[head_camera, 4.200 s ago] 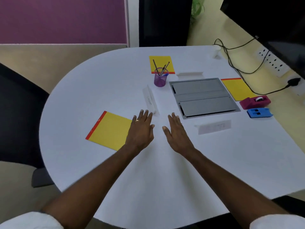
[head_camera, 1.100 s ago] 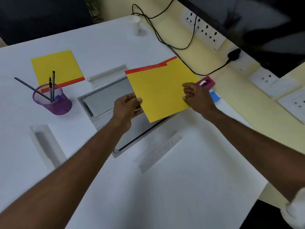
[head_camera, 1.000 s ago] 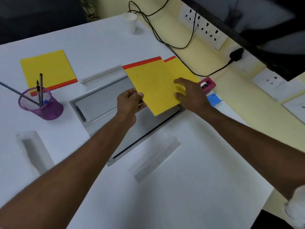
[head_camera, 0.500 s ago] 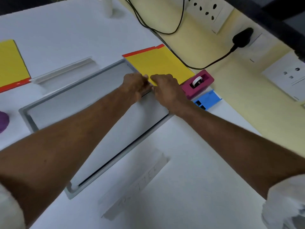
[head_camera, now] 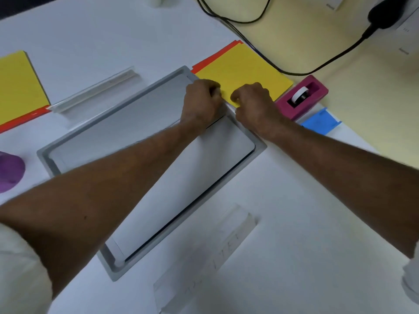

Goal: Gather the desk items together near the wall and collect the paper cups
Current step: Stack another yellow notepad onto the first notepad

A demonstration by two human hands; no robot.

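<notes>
White desk [head_camera: 294, 211], wall at two o'clock: left hand [head_camera: 201, 103] and right hand [head_camera: 254, 103], fingers curled, pinch the yellow pads [head_camera: 244, 69] at twelve o'clock, squaring the stack (cups mostly out of view); next, likely fetch the pad [head_camera: 18, 85] at nine

A: Where are your hands?

B: Your left hand [head_camera: 203, 103] and right hand [head_camera: 254, 103] sit close together, fingers curled, at the near edge of the yellow pad stack [head_camera: 244, 69]. Whether they pinch it or only press on it, I cannot tell.

A: What lies around that stack?

B: A grey flap panel [head_camera: 147, 155] set into the white desk [head_camera: 317, 223] borders it on your side. The magenta tape dispenser [head_camera: 303, 96] is just beside its right corner, with a blue holder [head_camera: 320, 121] next to that. A black cable [head_camera: 283, 71] passes its far edge.

A: And to the left?

B: Another yellow pad [head_camera: 18, 85], a clear nameplate [head_camera: 95, 89] and the purple pen cup [head_camera: 10, 172], cut off by the frame.
</notes>
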